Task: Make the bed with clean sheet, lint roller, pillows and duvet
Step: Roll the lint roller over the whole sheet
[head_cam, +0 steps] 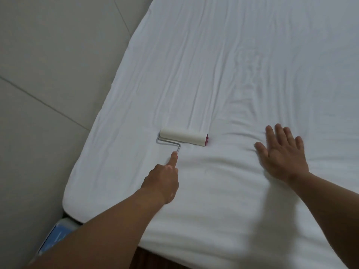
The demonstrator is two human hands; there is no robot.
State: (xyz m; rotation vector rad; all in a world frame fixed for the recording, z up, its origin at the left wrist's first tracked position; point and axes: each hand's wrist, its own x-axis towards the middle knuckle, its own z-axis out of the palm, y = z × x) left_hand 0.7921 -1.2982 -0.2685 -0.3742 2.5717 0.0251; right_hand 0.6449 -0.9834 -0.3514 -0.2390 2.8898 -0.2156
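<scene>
A white fabric sheet [233,65], creased in long soft wrinkles, lies spread out, its near-left corner rounded. Near that corner a lint roller [183,136] rests on the sheet: a white cylinder with a red end cap on a bent metal wire. The left hand [161,181] holds its handle, grip curled closed, forefinger stretched along it. The right hand [283,154] lies flat on the sheet nearby, grip wide, fingers spread. Smooth grey floor tiles [48,74] lie to the left.
</scene>
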